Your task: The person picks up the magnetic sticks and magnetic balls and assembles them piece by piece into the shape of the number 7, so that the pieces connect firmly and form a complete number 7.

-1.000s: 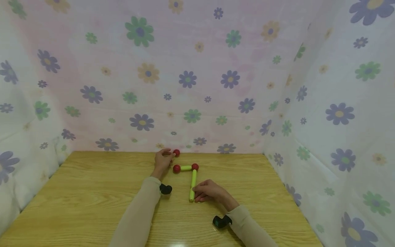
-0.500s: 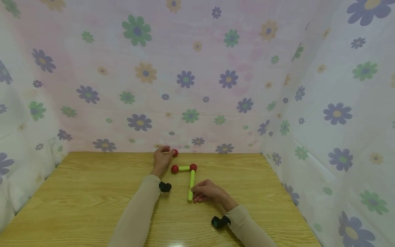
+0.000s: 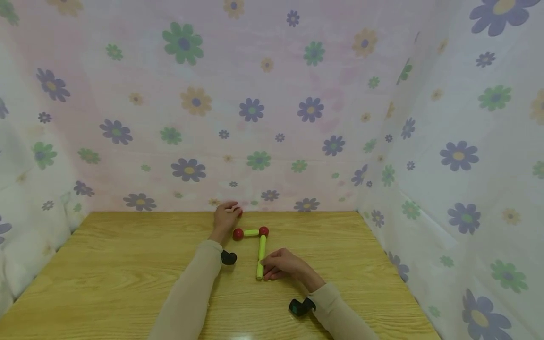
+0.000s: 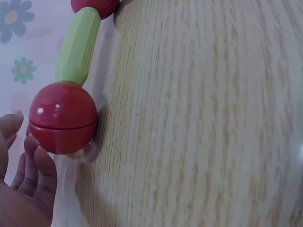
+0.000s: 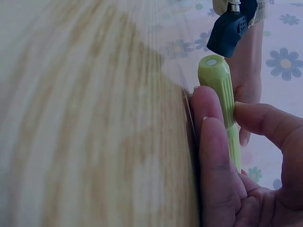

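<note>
At the table's far edge my left hand (image 3: 225,221) has its thumb and fingers around a loose red ball (image 3: 240,213), which they mostly cover. Nearer me, a second red ball (image 3: 238,234) joins a short yellow-green magnetic stick (image 3: 251,233), whose other end meets a red corner ball (image 3: 264,231). From that corner a longer yellow-green piece (image 3: 261,248) runs toward me; a seam shows partway along it. My right hand (image 3: 285,264) pinches its near end between thumb and fingers. In the right wrist view, the end of the magnetic stick (image 5: 215,78) shows a small metal disc.
The wood-grain table (image 3: 140,278) meets a flower-printed cloth (image 3: 255,132) at the back and sides. A black wrist camera (image 3: 228,258) sits on the left cuff, another black camera (image 3: 301,307) on the right.
My left thumb and fingers have come over the loose ball, hiding more of it. The head view has shifted slightly. My right hand stays at the stick's near end.
</note>
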Motion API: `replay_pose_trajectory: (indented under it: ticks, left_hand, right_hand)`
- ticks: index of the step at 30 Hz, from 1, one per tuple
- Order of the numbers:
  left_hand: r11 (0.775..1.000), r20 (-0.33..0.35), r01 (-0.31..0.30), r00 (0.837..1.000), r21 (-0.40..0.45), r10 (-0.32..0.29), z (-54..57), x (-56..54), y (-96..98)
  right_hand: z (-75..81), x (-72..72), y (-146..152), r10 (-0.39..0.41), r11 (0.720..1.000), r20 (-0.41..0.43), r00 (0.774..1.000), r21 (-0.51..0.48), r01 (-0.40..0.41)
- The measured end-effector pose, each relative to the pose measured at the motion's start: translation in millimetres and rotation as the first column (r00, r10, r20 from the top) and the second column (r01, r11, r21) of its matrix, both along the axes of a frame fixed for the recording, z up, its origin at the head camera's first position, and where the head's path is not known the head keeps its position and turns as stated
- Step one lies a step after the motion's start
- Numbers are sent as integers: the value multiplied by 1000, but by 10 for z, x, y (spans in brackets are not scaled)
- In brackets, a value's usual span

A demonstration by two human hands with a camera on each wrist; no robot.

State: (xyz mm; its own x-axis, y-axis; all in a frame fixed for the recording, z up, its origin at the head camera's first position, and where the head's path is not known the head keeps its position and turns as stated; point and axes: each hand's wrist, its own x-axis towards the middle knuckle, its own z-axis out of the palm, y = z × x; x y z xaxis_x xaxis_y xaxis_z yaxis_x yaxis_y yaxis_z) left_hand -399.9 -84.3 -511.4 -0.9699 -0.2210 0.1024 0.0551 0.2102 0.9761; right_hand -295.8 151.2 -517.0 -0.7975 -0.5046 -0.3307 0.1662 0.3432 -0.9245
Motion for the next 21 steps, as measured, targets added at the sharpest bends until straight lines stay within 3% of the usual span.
replay_pose_trajectory:
  ticks: [4, 7, 10, 16, 21]
  left_hand:
    - [989, -56, 38, 997, -146, -46, -19, 7, -3]
    - [983, -71, 47, 996, -176, -61, -51, 10, -22]
    - [988, -49, 56, 997, -142, -64, -73, 42, -62]
    - [996, 58, 29, 998, -87, -24, -123, 123, -195]
    - [991, 34, 0, 999, -135, 5, -142, 149, -351]
  right_hand:
    - [-7, 19, -4, 5, 1000, 1, 1000, -8, -5]
    - [-10, 33, -1, 10, 1000, -1, 1000, -11, -10]
    - [-11, 41, 7, 10, 1000, -9, 1000, -13, -10]
    - [-25, 41, 13, 6, 1000, -13, 1000, -13, -7]
    - [-13, 21, 16, 9, 1000, -21, 1000, -15, -9]
